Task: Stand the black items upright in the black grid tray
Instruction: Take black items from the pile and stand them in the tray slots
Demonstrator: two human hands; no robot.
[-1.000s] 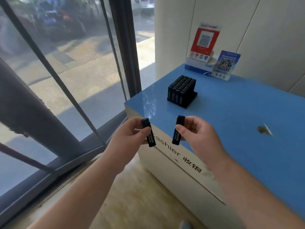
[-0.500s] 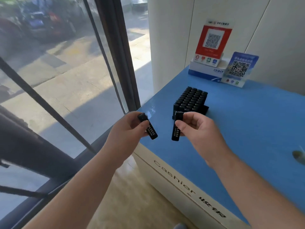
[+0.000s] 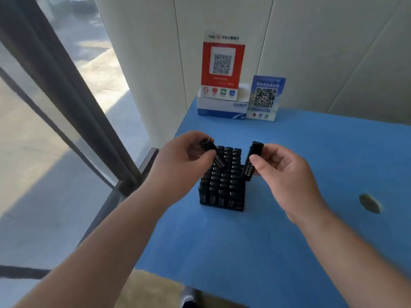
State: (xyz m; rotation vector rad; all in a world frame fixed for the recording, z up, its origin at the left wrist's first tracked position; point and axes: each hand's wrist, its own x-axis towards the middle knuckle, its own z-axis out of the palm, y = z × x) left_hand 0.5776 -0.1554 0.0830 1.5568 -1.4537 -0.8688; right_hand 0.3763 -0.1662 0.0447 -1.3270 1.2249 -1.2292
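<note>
A black grid tray (image 3: 222,206) stands on the blue counter (image 3: 289,230), packed with several upright black lighter-like items (image 3: 226,183). My left hand (image 3: 180,158) holds one black item (image 3: 216,160) tilted over the tray's far left part. My right hand (image 3: 282,172) pinches a second black item (image 3: 252,161) nearly upright, just right of the tray's far right corner, its lower end near the counter.
At the counter's back stand a white and blue box (image 3: 222,108), a red QR sign (image 3: 222,67) and a blue QR sign (image 3: 265,97). A round hole (image 3: 370,203) is in the counter at right. A glass window with a dark frame (image 3: 66,94) runs along the left.
The view has closed in on the counter. Both hands have carried their black items forward from the counter's near edge to just over and beside the tray.
</note>
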